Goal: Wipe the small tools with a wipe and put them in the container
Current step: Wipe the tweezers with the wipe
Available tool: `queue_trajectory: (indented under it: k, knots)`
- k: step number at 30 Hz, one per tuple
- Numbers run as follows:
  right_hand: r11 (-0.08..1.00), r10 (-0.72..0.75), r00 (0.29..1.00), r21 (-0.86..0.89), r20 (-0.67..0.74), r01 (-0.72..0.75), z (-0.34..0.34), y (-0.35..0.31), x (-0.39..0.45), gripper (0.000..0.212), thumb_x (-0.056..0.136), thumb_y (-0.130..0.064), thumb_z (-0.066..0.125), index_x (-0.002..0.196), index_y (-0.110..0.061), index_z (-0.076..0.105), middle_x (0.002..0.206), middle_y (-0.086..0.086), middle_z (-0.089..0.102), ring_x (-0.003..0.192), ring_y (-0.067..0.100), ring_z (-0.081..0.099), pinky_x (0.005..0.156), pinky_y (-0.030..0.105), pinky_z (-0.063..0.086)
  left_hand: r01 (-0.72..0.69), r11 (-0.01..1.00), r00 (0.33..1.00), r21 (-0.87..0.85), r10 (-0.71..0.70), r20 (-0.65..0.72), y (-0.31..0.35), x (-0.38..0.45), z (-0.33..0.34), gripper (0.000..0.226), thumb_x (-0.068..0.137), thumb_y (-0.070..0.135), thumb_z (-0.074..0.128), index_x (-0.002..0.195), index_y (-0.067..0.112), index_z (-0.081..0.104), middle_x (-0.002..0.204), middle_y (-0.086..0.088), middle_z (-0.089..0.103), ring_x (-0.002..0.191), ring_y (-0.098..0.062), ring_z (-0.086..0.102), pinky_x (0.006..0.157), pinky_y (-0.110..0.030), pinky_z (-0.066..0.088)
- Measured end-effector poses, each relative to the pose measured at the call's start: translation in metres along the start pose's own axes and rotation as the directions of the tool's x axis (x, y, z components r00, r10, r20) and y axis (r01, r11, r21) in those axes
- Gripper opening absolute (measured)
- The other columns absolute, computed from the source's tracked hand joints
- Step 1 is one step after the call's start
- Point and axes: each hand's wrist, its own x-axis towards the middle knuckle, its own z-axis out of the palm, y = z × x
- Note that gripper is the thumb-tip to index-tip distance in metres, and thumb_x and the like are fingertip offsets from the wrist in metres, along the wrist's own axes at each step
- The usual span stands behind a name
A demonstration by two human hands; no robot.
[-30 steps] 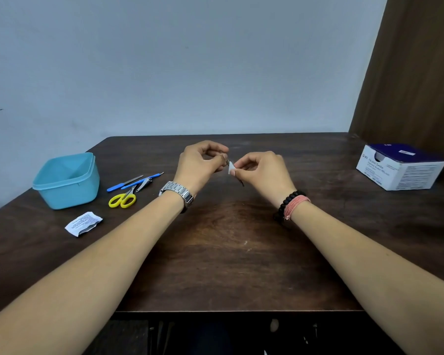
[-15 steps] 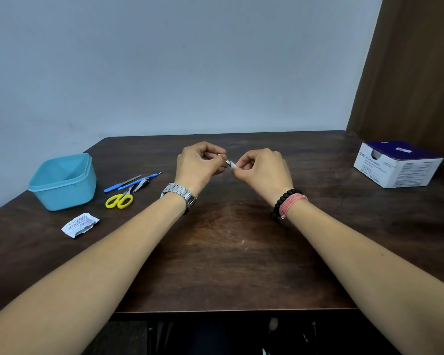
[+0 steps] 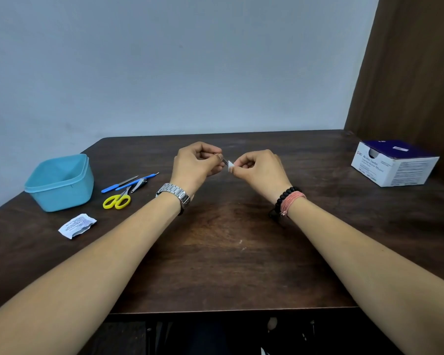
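Note:
My left hand (image 3: 194, 163) pinches a thin metal tool (image 3: 225, 162), mostly hidden by the fingers, above the middle of the table. My right hand (image 3: 258, 169) pinches a small white wipe (image 3: 230, 166) folded around the tool's tip. The two hands almost touch. A light blue container (image 3: 59, 181) stands open at the left. Beside it lie yellow-handled scissors (image 3: 117, 200), a nail clipper (image 3: 139, 184) and two blue-handled tools (image 3: 118, 185).
A torn white wipe wrapper (image 3: 77, 226) lies in front of the container. A white and dark blue box of alcohol swabs (image 3: 394, 163) sits at the far right, by a brown wall panel. The dark wooden table (image 3: 223, 265) ends at a pale wall behind.
The right hand with the wipe slid in along the tool toward the left hand, then a little outward. The dark tip that stuck out below the wipe is no longer seen.

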Motion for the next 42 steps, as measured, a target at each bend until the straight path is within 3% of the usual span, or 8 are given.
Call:
queue_trajectory:
  k: [4, 9, 15, 19, 24, 29, 34, 42]
  knots:
    - [0.998, 0.007, 1.0, 0.07, 0.011, -0.008, -0.003, 0.002, 0.0, 0.008, 0.079, -0.024, 0.076, 0.07, -0.023, 0.076, 0.044, -0.019, 0.054, 0.046, -0.005, 0.048, 0.045, 0.005, 0.032, 0.068, 0.994, 0.998, -0.087, -0.069, -0.006, -0.001, 0.001, 0.0, 0.009, 0.083, -0.001, 0.07, 0.083, 0.008, 0.07, 0.072, -0.007, 0.07, 0.075, -0.024, 0.073, 0.072, -0.031, 0.059]
    - [0.998, 0.029, 0.998, -0.05, 0.048, -0.027, -0.001, 0.005, 0.001, 0.01, 0.074, -0.031, 0.078, 0.07, -0.023, 0.073, 0.048, -0.014, 0.051, 0.049, 0.001, 0.048, 0.055, 0.022, 0.04, 0.081, 0.994, 0.997, -0.079, -0.082, -0.01, -0.004, 0.0, 0.002, 0.008, 0.083, 0.0, 0.07, 0.083, 0.008, 0.069, 0.079, -0.013, 0.069, 0.075, -0.025, 0.073, 0.073, -0.033, 0.059]
    - [0.998, 0.041, 0.996, -0.044, 0.081, -0.038, 0.003, 0.003, 0.001, 0.012, 0.073, -0.029, 0.078, 0.069, -0.018, 0.074, 0.049, -0.013, 0.055, 0.05, 0.001, 0.049, 0.054, 0.019, 0.038, 0.036, 0.995, 0.998, -0.094, -0.041, -0.046, -0.004, 0.007, -0.005, 0.011, 0.086, 0.0, 0.067, 0.084, 0.011, 0.069, 0.078, -0.008, 0.067, 0.068, -0.016, 0.069, 0.068, -0.026, 0.056]
    - [0.998, 0.043, 0.996, 0.051, 0.08, -0.047, 0.005, 0.004, 0.0, 0.012, 0.075, -0.028, 0.078, 0.068, -0.019, 0.073, 0.05, -0.012, 0.056, 0.047, -0.003, 0.048, 0.051, 0.01, 0.036, 0.036, 0.997, 0.999, -0.075, -0.033, 0.039, -0.005, 0.004, -0.002, 0.011, 0.087, 0.001, 0.067, 0.087, 0.012, 0.069, 0.074, -0.003, 0.066, 0.067, -0.014, 0.068, 0.069, -0.025, 0.057]
    - [0.954, 0.104, 0.989, 0.271, 0.102, -0.128, 0.003, 0.006, 0.002, 0.009, 0.078, -0.024, 0.078, 0.075, -0.015, 0.076, 0.059, -0.011, 0.063, 0.056, -0.001, 0.052, 0.059, 0.015, 0.042, 0.026, 0.992, 0.991, -0.123, -0.01, 0.135, -0.002, 0.002, 0.0, 0.011, 0.088, 0.001, 0.066, 0.09, 0.012, 0.067, 0.076, -0.002, 0.068, 0.072, -0.015, 0.068, 0.071, -0.026, 0.056]
    - [0.876, 0.139, 0.977, 0.441, 0.159, -0.196, 0.004, 0.004, 0.004, 0.007, 0.082, -0.017, 0.076, 0.084, -0.01, 0.075, 0.055, -0.017, 0.063, 0.051, -0.006, 0.052, 0.052, 0.01, 0.039, 0.064, 0.991, 0.971, -0.114, -0.035, 0.238, -0.003, -0.003, 0.003, 0.01, 0.09, 0.006, 0.064, 0.093, 0.014, 0.07, 0.085, -0.001, 0.071, 0.08, -0.012, 0.069, 0.074, -0.025, 0.056]
    - [0.841, 0.181, 0.951, 0.462, 0.249, -0.282, 0.004, 0.006, 0.005, 0.012, 0.084, -0.021, 0.075, 0.089, -0.011, 0.076, 0.077, -0.011, 0.068, 0.055, -0.006, 0.053, 0.058, 0.018, 0.043, 0.081, 0.987, 0.978, -0.135, -0.053, 0.2, 0.001, -0.001, -0.001, 0.01, 0.094, 0.009, 0.06, 0.096, 0.014, 0.069, 0.091, -0.002, 0.07, 0.081, -0.014, 0.068, 0.078, -0.028, 0.057]
    - [0.814, 0.187, 0.954, 0.507, 0.234, -0.284, 0.005, 0.004, 0.005, 0.004, 0.085, -0.02, 0.074, 0.082, -0.016, 0.073, 0.071, -0.006, 0.062, 0.059, 0.005, 0.048, 0.053, 0.015, 0.045, 0.164, 0.952, 0.986, -0.258, -0.15, 0.073, 0.006, 0.004, -0.005, 0.013, 0.102, 0.014, 0.046, 0.104, 0.014, 0.059, 0.089, -0.001, 0.06, 0.075, -0.02, 0.072, 0.068, -0.029, 0.059]
